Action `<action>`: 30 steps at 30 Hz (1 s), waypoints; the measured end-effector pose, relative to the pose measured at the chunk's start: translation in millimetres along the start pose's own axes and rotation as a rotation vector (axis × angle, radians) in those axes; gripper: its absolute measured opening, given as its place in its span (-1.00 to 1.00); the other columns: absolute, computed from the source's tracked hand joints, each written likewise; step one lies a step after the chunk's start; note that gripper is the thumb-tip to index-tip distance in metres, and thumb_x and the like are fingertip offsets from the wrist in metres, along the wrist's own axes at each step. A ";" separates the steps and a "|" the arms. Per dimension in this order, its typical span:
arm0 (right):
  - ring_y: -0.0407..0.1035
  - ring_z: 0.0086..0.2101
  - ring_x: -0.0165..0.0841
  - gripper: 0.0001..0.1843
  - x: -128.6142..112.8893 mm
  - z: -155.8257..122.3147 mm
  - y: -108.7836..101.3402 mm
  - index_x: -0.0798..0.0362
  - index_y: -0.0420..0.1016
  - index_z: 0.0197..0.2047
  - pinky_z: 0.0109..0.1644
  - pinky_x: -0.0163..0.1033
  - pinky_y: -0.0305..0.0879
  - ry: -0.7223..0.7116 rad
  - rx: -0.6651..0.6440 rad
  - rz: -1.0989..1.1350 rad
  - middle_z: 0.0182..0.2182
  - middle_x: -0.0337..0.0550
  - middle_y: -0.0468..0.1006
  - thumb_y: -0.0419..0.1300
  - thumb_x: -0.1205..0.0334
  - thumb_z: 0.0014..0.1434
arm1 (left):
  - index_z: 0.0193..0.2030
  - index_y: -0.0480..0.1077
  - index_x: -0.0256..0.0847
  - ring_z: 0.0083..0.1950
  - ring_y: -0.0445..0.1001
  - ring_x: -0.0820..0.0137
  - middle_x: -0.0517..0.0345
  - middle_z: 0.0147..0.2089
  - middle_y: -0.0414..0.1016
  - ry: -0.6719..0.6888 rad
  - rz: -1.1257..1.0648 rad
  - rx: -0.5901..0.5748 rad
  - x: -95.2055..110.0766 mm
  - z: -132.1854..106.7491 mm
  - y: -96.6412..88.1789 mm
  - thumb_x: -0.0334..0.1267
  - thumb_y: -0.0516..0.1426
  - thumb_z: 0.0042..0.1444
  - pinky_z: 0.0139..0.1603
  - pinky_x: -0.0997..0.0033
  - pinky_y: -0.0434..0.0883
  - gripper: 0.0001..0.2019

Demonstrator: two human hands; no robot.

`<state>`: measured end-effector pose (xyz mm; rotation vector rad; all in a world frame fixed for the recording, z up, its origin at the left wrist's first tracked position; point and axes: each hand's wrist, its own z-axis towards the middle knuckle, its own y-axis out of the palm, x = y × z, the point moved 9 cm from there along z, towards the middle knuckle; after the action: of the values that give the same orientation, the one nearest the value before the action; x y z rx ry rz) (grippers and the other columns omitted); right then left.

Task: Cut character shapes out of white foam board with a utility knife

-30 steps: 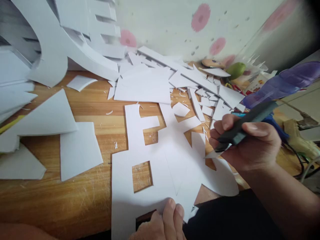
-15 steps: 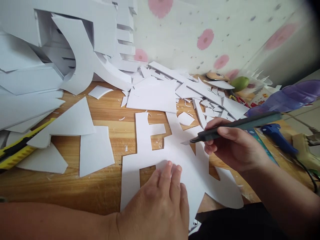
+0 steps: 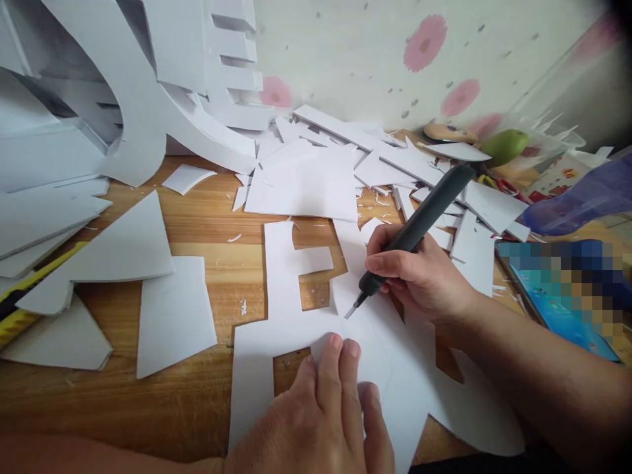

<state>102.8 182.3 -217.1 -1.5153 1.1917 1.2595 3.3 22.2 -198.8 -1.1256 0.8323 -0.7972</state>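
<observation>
A white foam board cutout (image 3: 291,329), shaped with strokes like a written character, lies flat on the wooden table. My left hand (image 3: 326,408) rests on it with fingers stretched out, pressing it near the lower middle. In my right hand (image 3: 419,270) is a dark craft knife (image 3: 402,237), held like a pen and tilted. Its blade tip points down at the board's surface, just above my left fingertips; whether it touches or cuts in, I cannot tell. Part of the board lies hidden under my left hand and right forearm.
Loose white board pieces (image 3: 178,316) and a yellow-and-black cutter (image 3: 20,322) lie at left. Large white cutouts (image 3: 143,131) stand at back left. Scraps (image 3: 385,164) pile along the back wall. At right are a phone-like screen (image 3: 557,296), a purple object (image 3: 577,197) and a green object (image 3: 503,146).
My right hand has brought the knife down and left, from above the board to its surface, with the handle now steeper. My left hand stays on the board. The view has shifted slightly.
</observation>
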 end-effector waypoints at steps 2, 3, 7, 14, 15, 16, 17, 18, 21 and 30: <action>0.11 -0.68 -0.50 -0.82 1.0 1.0 0.7 0.04 0.42 -0.55 -0.66 -0.35 -0.05 -0.009 -0.011 -0.006 -0.74 -0.38 0.27 0.35 0.20 -0.09 | 0.07 0.29 -0.31 0.07 0.51 0.08 -0.21 0.04 0.54 -0.019 0.005 0.022 -2.7 -0.4 0.3 -0.32 0.20 0.14 -0.07 0.21 0.48 -0.64; 0.11 -0.67 -0.50 -0.82 0.8 1.3 1.1 0.04 0.43 -0.55 -0.66 -0.35 -0.05 -0.017 -0.017 -0.003 -0.73 -0.38 0.27 0.35 0.20 -0.09 | 0.06 0.29 -0.30 0.05 0.53 0.08 -0.19 0.02 0.56 -0.027 0.004 0.042 -4.0 -0.2 -0.8 -0.33 0.19 0.14 -0.09 0.23 0.49 -0.65; 0.14 -0.64 -0.51 -0.83 0.8 1.8 3.6 0.04 0.45 -0.53 -0.64 -0.38 0.00 -0.021 -0.054 -0.021 -0.69 -0.37 0.31 0.36 0.21 -0.09 | -0.01 0.29 -0.27 -0.03 0.58 0.10 -0.10 -0.07 0.61 -0.023 0.021 0.090 -6.6 4.6 -6.6 -0.35 0.15 0.16 -0.17 0.27 0.54 -0.75; 0.16 -0.63 -0.52 -0.81 -2.4 2.1 6.5 0.06 0.44 -0.55 -0.62 -0.41 0.06 -0.033 -0.062 -0.036 -0.69 -0.37 0.33 0.37 0.22 -0.10 | -0.08 0.29 -0.26 -0.12 0.62 0.14 -0.02 -0.15 0.63 -0.032 0.047 0.117 -8.2 10.9 -12.7 -0.43 0.15 0.15 -0.26 0.29 0.58 -0.79; 0.17 -0.63 -0.52 -0.80 -3.3 2.4 7.0 0.07 0.43 -0.56 -0.62 -0.41 0.07 -0.036 -0.067 -0.044 -0.69 -0.37 0.33 0.37 0.22 -0.10 | -0.07 0.29 -0.26 -0.11 0.62 0.13 -0.03 -0.15 0.63 -0.030 0.049 0.113 -7.6 10.3 -12.2 -0.42 0.16 0.15 -0.25 0.28 0.57 -0.78; 0.17 -0.62 -0.52 -0.80 -4.3 2.9 8.0 0.07 0.43 -0.56 -0.61 -0.40 0.07 -0.037 -0.078 -0.053 -0.69 -0.37 0.33 0.37 0.21 -0.10 | -0.06 0.29 -0.26 -0.10 0.61 0.12 -0.04 -0.14 0.63 -0.027 0.051 0.111 -6.8 9.5 -12.1 -0.42 0.17 0.14 -0.24 0.27 0.57 -0.77; 0.19 -0.62 -0.51 -0.80 -5.7 3.7 9.2 0.07 0.43 -0.56 -0.61 -0.40 0.09 -0.040 -0.093 -0.063 -0.68 -0.37 0.34 0.37 0.21 -0.10 | -0.05 0.29 -0.27 -0.08 0.60 0.11 -0.05 -0.13 0.63 -0.024 0.052 0.104 -5.8 8.6 -11.5 -0.41 0.18 0.13 -0.22 0.26 0.57 -0.75; 0.20 -0.61 -0.51 -0.80 -7.4 4.7 10.6 0.07 0.43 -0.55 -0.60 -0.40 0.11 -0.044 -0.112 -0.076 -0.68 -0.36 0.35 0.37 0.21 -0.10 | -0.04 0.29 -0.27 -0.06 0.60 0.11 -0.06 -0.12 0.62 -0.018 0.051 0.098 -4.7 7.6 -11.0 -0.39 0.19 0.13 -0.20 0.25 0.56 -0.73; 0.24 -0.60 -0.51 -0.82 -13.5 9.1 15.2 0.09 0.44 -0.57 -0.59 -0.41 0.14 -0.064 -0.164 -0.119 -0.67 -0.35 0.39 0.36 0.25 -0.12 | -0.02 0.30 -0.27 -0.04 0.59 0.12 -0.10 -0.09 0.61 -0.020 0.044 0.084 -3.0 5.2 -9.6 -0.35 0.22 0.13 -0.13 0.22 0.55 -0.70; 0.15 -0.66 -0.57 -0.81 -15.1 17.5 17.4 0.11 0.41 -0.60 -0.65 -0.44 0.02 -0.090 -0.204 -0.100 -0.72 -0.40 0.33 0.35 0.29 -0.10 | -0.01 0.32 -0.29 -0.03 0.58 0.07 -0.20 -0.06 0.59 -0.019 0.045 0.085 -0.9 1.9 -5.2 -0.31 0.19 0.16 -0.12 0.19 0.56 -0.73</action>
<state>81.3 197.7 -205.5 -1.6255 0.9410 1.3995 3.9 22.6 -193.2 -1.0340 0.7979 -0.7763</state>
